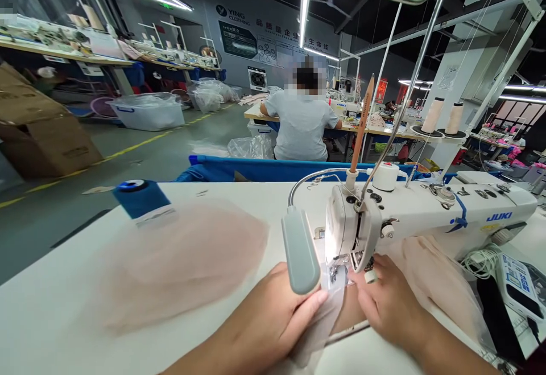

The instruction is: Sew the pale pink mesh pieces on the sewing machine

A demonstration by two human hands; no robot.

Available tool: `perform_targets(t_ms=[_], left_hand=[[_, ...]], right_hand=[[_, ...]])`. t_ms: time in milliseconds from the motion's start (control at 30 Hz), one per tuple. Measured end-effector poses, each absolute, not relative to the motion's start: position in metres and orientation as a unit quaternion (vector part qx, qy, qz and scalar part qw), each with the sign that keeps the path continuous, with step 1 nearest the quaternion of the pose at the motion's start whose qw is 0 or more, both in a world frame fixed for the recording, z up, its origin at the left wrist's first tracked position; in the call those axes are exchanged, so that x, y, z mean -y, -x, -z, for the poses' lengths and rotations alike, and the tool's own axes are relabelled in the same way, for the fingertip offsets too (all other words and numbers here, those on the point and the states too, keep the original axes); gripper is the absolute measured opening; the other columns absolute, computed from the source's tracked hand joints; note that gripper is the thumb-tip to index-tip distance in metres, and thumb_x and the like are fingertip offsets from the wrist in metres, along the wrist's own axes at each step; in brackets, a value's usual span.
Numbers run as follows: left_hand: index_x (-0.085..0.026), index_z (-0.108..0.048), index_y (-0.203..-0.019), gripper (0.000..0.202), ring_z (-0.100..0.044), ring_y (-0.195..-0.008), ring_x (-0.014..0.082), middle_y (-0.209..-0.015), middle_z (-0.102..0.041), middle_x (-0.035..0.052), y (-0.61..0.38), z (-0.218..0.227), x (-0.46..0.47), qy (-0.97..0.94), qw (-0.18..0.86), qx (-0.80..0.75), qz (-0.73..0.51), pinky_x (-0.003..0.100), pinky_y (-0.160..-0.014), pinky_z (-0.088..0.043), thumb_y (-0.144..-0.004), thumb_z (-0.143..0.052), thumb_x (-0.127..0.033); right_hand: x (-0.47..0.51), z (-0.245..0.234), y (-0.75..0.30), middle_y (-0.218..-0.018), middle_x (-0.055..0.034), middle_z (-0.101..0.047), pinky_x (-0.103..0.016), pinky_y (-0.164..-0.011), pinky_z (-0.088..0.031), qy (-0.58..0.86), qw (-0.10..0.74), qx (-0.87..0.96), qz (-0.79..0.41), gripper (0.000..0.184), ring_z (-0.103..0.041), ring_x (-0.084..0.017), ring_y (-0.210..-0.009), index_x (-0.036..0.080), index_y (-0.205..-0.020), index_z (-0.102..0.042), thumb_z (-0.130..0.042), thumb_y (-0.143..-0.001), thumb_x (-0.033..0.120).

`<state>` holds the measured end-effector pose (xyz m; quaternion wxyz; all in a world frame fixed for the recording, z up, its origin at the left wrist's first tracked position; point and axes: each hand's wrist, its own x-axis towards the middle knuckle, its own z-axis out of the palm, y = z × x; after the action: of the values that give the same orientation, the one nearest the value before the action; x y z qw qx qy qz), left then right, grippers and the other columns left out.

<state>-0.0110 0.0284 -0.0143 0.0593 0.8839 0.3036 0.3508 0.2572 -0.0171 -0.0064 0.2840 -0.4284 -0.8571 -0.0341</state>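
Note:
A white sewing machine [443,204] stands on the worktable, its needle area lit. My left hand [277,312] lies left of the presser foot [336,273], with thumb and fingers closed on a sheer pale fabric strip [326,321]; the lamp hides some of its fingers. To the right of the needle, my right hand [390,301] has bent fingers closed on the fabric close by the foot, with the fingertips partly behind machine parts. Sheer pink fabric [183,267] is spread on the table to the left. More pink fabric [439,284] bunches under the machine arm.
A grey lamp head [301,252] hangs over my left hand. A blue thread cone [143,200] stands at the table's far left. A control box [520,284] and coiled cable [480,262] sit at right. Ahead, a person [302,119] sits facing away.

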Motion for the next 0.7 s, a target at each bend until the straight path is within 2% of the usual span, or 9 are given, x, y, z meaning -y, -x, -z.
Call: perform_targets(t_ms=[100,200,300,400,467,567,700], left_hand=[[-0.024,-0.07,-0.1,0.034,-0.066,-0.088,0.0251,-0.101,-0.075,0.0075,0.013,0.02,-0.038,-0.876,0.0,-0.298,-0.379,0.035,-0.078,-0.052,-0.113,-0.039,-0.026],[-0.023,-0.07,-0.097,0.029,-0.065,-0.091,0.0269,-0.105,-0.073,0.0097,0.013,0.021,-0.039,-0.874,-0.024,-0.306,-0.378,0.038,-0.078,-0.052,-0.107,-0.044,-0.02],[-0.022,-0.066,-0.082,0.029,-0.064,-0.094,0.0288,-0.105,-0.07,0.0101,0.012,0.019,-0.027,-0.883,0.007,-0.326,-0.337,0.039,-0.079,-0.051,-0.105,-0.048,-0.02],[-0.023,-0.064,-0.075,0.03,-0.066,-0.102,0.0315,-0.11,-0.071,0.0102,0.009,0.017,-0.014,-0.906,0.041,-0.299,-0.298,0.039,-0.081,-0.051,-0.103,-0.054,-0.022],[-0.023,-0.067,-0.078,0.028,-0.066,-0.104,0.0315,-0.113,-0.072,0.0095,0.009,0.015,-0.01,-0.918,0.061,-0.272,-0.283,0.04,-0.085,-0.052,-0.103,-0.056,-0.021],[-0.025,-0.072,-0.087,0.024,-0.065,-0.095,0.0285,-0.105,-0.073,0.007,0.008,0.008,-0.006,-0.925,0.09,-0.256,-0.267,0.04,-0.084,-0.052,-0.104,-0.056,-0.021],[-0.025,-0.072,-0.095,0.015,-0.071,-0.094,0.0249,-0.108,-0.075,0.0047,0.003,-0.01,0.0,-0.928,0.153,-0.245,-0.234,0.035,-0.082,-0.056,-0.105,-0.061,-0.022]], right_hand=[[0.024,0.007,-0.25,-0.119,-0.0057,-0.08,-0.038,-0.094,-0.055,0.354,0.234,0.905,-0.023,0.034,-0.068,-0.026,-0.106,0.028,-0.121,-0.074,-0.061,-0.096,0.01],[0.017,0.006,-0.255,-0.117,-0.0043,-0.081,-0.039,-0.096,-0.052,0.396,0.175,0.902,-0.012,0.027,-0.067,-0.026,-0.107,0.028,-0.108,-0.076,-0.064,-0.095,0.008],[0.005,0.001,-0.276,-0.105,-0.0092,-0.082,-0.043,-0.096,-0.05,0.513,0.184,0.836,0.062,0.03,-0.067,-0.029,-0.102,0.022,-0.098,-0.077,-0.064,-0.088,-0.003],[0.004,-0.004,-0.287,-0.104,-0.0098,-0.081,-0.043,-0.097,-0.049,0.509,0.249,0.817,0.105,0.034,-0.066,-0.029,-0.101,0.022,-0.103,-0.078,-0.061,-0.09,-0.005],[0.01,-0.004,-0.281,-0.103,-0.0076,-0.079,-0.041,-0.095,-0.05,0.444,0.263,0.853,0.081,0.03,-0.065,-0.028,-0.101,0.024,-0.105,-0.078,-0.063,-0.093,0.0],[0.019,-0.001,-0.263,-0.101,-0.0045,-0.078,-0.037,-0.09,-0.05,0.364,0.21,0.907,0.019,0.022,-0.064,-0.026,-0.097,0.025,-0.103,-0.075,-0.067,-0.094,0.007],[0.02,-0.002,-0.26,-0.098,-0.0054,-0.076,-0.037,-0.086,-0.049,0.419,0.162,0.893,0.028,0.019,-0.063,-0.026,-0.096,0.023,-0.092,-0.07,-0.068,-0.09,0.005]])
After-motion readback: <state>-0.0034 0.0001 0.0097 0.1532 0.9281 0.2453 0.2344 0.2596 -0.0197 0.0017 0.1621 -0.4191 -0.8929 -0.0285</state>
